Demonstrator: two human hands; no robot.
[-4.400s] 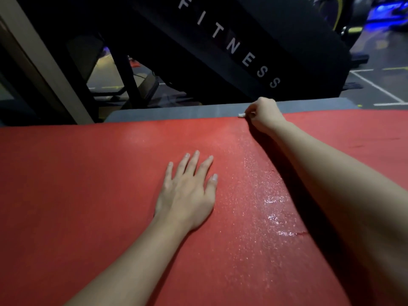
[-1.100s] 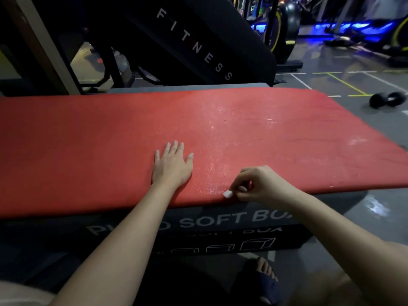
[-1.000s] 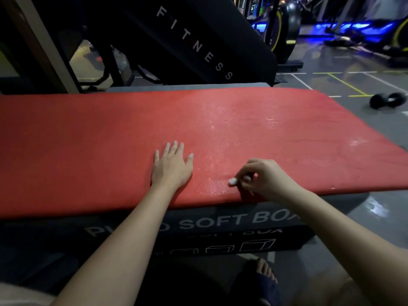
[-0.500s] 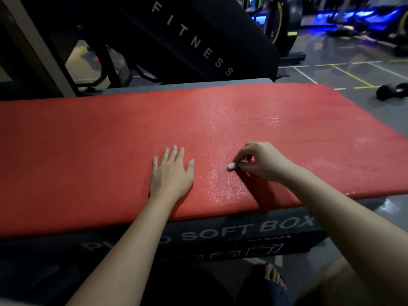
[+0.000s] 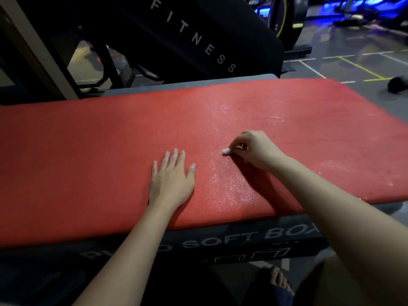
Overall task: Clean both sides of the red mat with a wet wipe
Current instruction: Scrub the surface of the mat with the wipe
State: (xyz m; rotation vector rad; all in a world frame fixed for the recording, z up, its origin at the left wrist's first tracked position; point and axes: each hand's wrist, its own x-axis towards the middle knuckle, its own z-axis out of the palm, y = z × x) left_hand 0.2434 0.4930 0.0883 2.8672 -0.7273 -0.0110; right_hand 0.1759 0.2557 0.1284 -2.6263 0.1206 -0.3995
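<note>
We are partway through wiping the upper face of the red mat (image 5: 88, 162), which lies flat on a dark soft box (image 5: 242, 241) and overhangs it at the right. Our left hand (image 5: 171, 182) rests palm down on the mat close to its near edge, fingers straight and slightly spread, steadying it. Just right of it, a damp band (image 5: 223, 186) glistens from the near edge towards the far one. At the band's right side, our right hand (image 5: 256, 149) pinches a small white wad of wet wipe (image 5: 225, 151) between thumb and curled fingers. The wad touches the mat about midway between near and far.

We judge the job far from done. The stretch left of our left hand looks dry, and the underside is not yet reached. The next move calls for a firm stroke along a fresh lane beside the band, with the left hand pinning the mat against sliding. With so small a wad, many passes seem likely.

The room is a dim gym. At far left stands a pale slanted beam (image 5: 33, 51), then a black padded panel (image 5: 198, 40) lettered FITNESS and a yellow-rimmed wheel (image 5: 284, 18). The grey floor (image 5: 353, 67) carries white and yellow lines, and a dark dumbbell (image 5: 397, 85) lies at far right. Nearest us, a foot (image 5: 279, 281) shows below the box.
</note>
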